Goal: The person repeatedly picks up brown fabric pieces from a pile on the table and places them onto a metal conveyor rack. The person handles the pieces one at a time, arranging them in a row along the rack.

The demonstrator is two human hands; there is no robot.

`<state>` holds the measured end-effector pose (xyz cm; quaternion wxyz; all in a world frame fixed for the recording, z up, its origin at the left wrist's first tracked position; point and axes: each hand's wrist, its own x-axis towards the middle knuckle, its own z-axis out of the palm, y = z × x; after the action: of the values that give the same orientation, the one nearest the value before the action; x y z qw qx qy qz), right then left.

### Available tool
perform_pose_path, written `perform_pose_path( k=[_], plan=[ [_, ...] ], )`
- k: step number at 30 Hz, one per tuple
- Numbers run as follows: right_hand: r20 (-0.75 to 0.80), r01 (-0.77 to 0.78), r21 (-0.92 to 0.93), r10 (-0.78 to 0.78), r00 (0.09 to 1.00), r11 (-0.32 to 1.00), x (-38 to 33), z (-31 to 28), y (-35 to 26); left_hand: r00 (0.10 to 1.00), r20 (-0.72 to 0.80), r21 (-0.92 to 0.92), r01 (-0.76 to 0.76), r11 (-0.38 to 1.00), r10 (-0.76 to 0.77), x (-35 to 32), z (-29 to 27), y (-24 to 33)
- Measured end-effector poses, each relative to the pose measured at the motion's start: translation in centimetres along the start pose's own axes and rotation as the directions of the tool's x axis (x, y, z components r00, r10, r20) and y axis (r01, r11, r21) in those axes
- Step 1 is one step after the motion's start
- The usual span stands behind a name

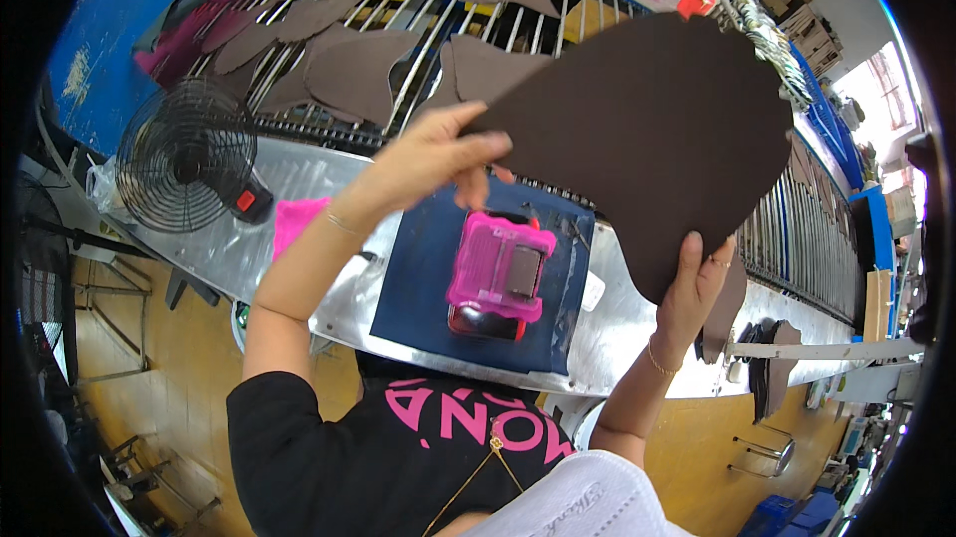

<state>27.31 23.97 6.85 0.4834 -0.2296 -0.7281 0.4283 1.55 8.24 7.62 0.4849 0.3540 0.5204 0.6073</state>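
Observation:
Between my two hands hangs a large, dark brown flat cut piece [652, 143], raised above the bench and the conveyor. My left hand [443, 156] pinches its narrow left corner between thumb and fingers. At the lower right edge, my right hand [692, 288] grips the same piece, thumb on the face towards me and fingers mostly behind. Below it on the bench lies a dark blue mat [418, 283]. A bright pink plastic holder [488, 268] with a small dark block in it sits on the mat, over a red and black object [488, 322].
Beyond the bench runs a conveyor of metal rods [398, 89], bearing several similar brown pieces [358, 69]. A black wire fan [187, 153] stands at left, near a pink cloth [297, 223]. More dark pieces [772, 368] hang by the bench's right edge, beside a white bar [827, 349].

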Motion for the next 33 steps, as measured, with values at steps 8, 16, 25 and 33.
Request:
perform_pose_path(
  k=[8, 16, 25, 33],
  plan=[
    [0.414, -0.076, -0.146, 0.13, 0.901, 0.986, -2.9, 4.6, 1.5, 0.814, -0.389, 0.495, -0.211, 0.843, 0.432, -8.5, -5.1, 2.0],
    [0.506, 0.257, -0.182, -0.134, 0.852, 0.949, -3.3, 5.9, 1.2, 0.835, -0.429, 0.571, -0.044, 0.82, 0.344, -12.9, -6.5, 0.4],
    [0.538, 0.246, -0.311, -0.043, 0.842, 0.918, -5.5, -2.3, 4.1, 0.965, -0.087, 0.814, -0.074, 0.576, 0.247, -8.1, -2.0, -4.2],
    [0.222, -0.238, -0.354, 0.329, 0.918, 0.905, -10.1, -13.3, 4.7, 0.849, 0.387, 0.828, -0.492, 0.269, 0.36, -2.3, 4.7, -4.7]
  ],
)
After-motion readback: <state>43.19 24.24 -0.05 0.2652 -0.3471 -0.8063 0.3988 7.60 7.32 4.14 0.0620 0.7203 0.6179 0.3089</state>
